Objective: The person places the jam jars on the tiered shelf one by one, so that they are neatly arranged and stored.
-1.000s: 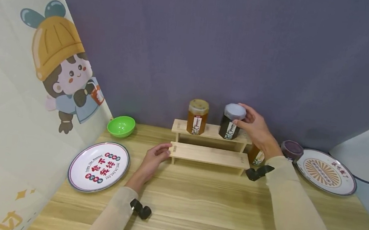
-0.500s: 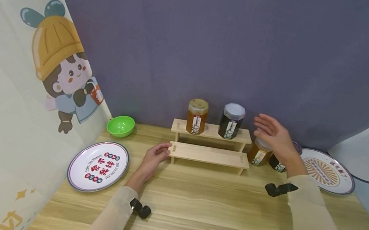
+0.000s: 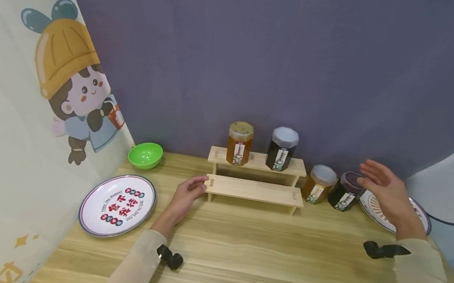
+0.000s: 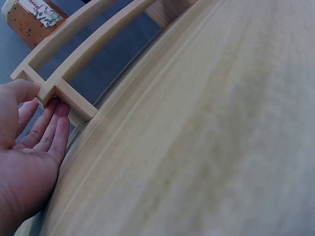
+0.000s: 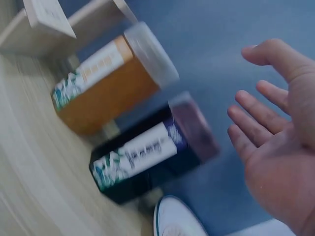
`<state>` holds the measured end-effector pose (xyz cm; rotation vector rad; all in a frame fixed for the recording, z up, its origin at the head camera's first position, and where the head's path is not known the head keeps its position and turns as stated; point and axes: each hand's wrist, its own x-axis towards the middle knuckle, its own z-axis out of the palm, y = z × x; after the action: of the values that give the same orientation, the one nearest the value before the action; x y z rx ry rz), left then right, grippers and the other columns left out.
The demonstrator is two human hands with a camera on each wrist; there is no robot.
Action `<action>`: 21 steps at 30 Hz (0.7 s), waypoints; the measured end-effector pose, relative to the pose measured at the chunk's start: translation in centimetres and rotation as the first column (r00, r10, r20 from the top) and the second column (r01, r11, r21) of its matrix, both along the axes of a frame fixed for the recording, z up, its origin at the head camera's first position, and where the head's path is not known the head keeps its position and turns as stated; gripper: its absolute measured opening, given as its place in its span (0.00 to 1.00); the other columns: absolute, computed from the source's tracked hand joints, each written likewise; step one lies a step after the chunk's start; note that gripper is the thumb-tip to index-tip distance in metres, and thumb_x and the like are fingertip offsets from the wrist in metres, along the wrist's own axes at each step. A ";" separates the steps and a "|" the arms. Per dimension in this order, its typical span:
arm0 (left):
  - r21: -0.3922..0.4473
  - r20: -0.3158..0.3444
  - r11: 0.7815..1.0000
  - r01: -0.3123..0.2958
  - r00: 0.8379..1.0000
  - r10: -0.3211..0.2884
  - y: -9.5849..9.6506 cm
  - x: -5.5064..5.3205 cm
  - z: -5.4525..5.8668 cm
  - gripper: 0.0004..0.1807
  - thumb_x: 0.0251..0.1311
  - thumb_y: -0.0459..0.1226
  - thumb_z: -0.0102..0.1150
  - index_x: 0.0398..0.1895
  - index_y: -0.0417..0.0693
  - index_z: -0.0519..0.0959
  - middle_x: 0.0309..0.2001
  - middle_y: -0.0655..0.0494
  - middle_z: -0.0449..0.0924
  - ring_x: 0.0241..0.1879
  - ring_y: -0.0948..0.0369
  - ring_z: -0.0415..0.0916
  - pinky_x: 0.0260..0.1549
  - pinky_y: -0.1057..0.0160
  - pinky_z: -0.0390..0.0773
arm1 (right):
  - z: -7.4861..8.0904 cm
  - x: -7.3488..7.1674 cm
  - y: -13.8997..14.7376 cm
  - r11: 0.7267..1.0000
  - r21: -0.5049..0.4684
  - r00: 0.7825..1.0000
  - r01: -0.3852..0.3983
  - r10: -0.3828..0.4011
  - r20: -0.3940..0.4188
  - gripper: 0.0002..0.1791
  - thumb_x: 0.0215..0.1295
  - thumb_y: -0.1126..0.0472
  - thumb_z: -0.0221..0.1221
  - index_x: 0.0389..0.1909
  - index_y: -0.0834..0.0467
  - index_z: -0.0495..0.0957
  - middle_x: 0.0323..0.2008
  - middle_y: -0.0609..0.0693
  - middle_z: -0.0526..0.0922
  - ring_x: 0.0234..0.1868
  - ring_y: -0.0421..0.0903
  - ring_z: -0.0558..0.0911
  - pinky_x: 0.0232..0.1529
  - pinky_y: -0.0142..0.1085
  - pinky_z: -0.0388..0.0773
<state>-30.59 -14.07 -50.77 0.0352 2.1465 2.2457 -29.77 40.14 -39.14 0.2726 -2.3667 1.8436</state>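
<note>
My left hand (image 3: 185, 197) holds the left end of the lower board of a two-step wooden rack (image 3: 255, 190); in the left wrist view the thumb lies at the board's end with fingers underneath. On the upper step stand an amber jar (image 3: 239, 145) with a yellowish lid and a dark jar (image 3: 281, 150) with a whitish lid. My right hand (image 3: 389, 195) holds nothing, its fingers apart from the purple-lidded dark jar (image 3: 344, 194) beside it. Between that jar and the rack stands another amber jar (image 5: 108, 81) with a whitish lid.
A white plate with red characters (image 3: 116, 206) lies on the left of the wooden table (image 3: 264, 258). Behind it sits a green bowl (image 3: 145, 155). Another plate (image 3: 375, 209), partly hidden by my right hand, lies at the right. A grey-blue cloth (image 3: 261, 61) hangs behind.
My right hand has let go of the dark jar with the whitish lid, leaving it on the upper step, and has moved right to the purple-lidded jar. My left hand stays at the rack.
</note>
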 end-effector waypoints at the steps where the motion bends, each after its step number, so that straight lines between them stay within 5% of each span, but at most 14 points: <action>1: 0.001 -0.001 1.000 0.002 1.000 -0.002 0.0 0.0 0.0 0.21 0.71 0.33 0.60 0.66 0.43 0.77 0.59 0.46 0.77 0.54 0.62 0.76 0.58 0.65 0.81 | -0.3 0.1 0.5 1.000 0.023 1.000 0.021 -0.021 0.012 0.39 0.73 0.65 0.62 0.80 0.47 0.58 0.59 0.25 0.76 0.58 0.21 0.74 0.50 0.12 0.70; 8: -0.013 -0.013 1.000 0.004 1.000 -0.004 0.0 0.0 0.1 0.22 0.70 0.34 0.60 0.66 0.43 0.77 0.60 0.46 0.77 0.55 0.62 0.75 0.59 0.64 0.81 | -2.6 -0.4 2.3 0.975 0.203 0.991 0.090 -0.108 0.080 0.41 0.75 0.55 0.60 0.83 0.45 0.52 0.66 0.28 0.68 0.67 0.27 0.66 0.50 0.11 0.68; 13: -0.002 -0.004 1.000 0.005 1.000 -0.005 0.0 -0.2 -0.4 0.20 0.70 0.33 0.60 0.65 0.44 0.78 0.58 0.48 0.77 0.55 0.62 0.75 0.58 0.65 0.81 | -4.0 -1.1 2.5 0.985 0.166 0.989 0.047 -0.069 0.129 0.41 0.76 0.56 0.60 0.83 0.46 0.50 0.70 0.30 0.64 0.73 0.29 0.61 0.52 0.12 0.65; 17: -0.007 -0.008 1.000 0.001 1.000 -0.001 0.0 -0.1 -0.4 0.21 0.71 0.34 0.60 0.65 0.43 0.78 0.57 0.49 0.78 0.54 0.63 0.76 0.56 0.66 0.81 | -5.2 -1.7 2.6 0.998 0.059 0.990 0.004 -0.012 0.140 0.41 0.75 0.61 0.60 0.83 0.48 0.52 0.69 0.31 0.64 0.62 0.22 0.68 0.51 0.11 0.67; 21: -0.007 -0.017 1.000 -0.006 1.000 0.006 0.0 -0.1 -0.3 0.21 0.71 0.33 0.60 0.66 0.43 0.78 0.57 0.49 0.78 0.53 0.63 0.75 0.55 0.67 0.82 | -6.0 -2.2 2.3 1.000 0.018 0.993 -0.012 0.009 0.119 0.37 0.73 0.66 0.61 0.78 0.50 0.58 0.57 0.25 0.70 0.50 0.16 0.73 0.49 0.11 0.71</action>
<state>-30.65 -14.08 -51.10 0.0484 2.1656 2.2492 -32.01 42.42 -45.12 0.1820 -2.4659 1.8933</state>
